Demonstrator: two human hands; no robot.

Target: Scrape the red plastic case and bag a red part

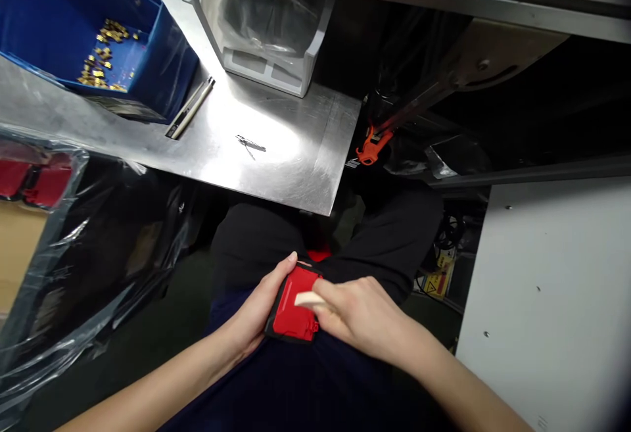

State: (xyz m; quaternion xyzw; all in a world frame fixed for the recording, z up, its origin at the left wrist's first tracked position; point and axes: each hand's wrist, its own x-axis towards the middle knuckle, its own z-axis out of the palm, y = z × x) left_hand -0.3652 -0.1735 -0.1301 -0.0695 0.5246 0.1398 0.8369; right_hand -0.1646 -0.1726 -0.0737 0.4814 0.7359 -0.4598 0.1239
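Nearest the camera, two bare hands work over the lap. The left hand (259, 304) grasps one red part (294, 297) with a black rim; its thumb lies along one edge, and the remaining fingers are mostly hidden, so how they bend I cannot tell. The right hand (357, 313) has its fingers clenched on one pale tool (310, 300), whose blunt end lies over the red face. The part is held just above the dark clothing, short of the tabletop (315, 149) and well apart from it.

On the tabletop are one blue bin (172, 67) with a scatter of small brass pieces (98, 72), too many and too small to count; two slim tools (190, 108) side by side, close to the bin; one small metal tool (251, 143) lying alone; and one grey bin (263, 79) holding a clear bag (269, 18) with dark contents.

Past the tabletop's corner is one orange hook (373, 146). At the left, at least two more red pieces (37, 179) show under clear plastic (73, 235). At the right stands one white panel (557, 300) with three clear screw heads, and one yellow label (438, 277) sits low beside it.
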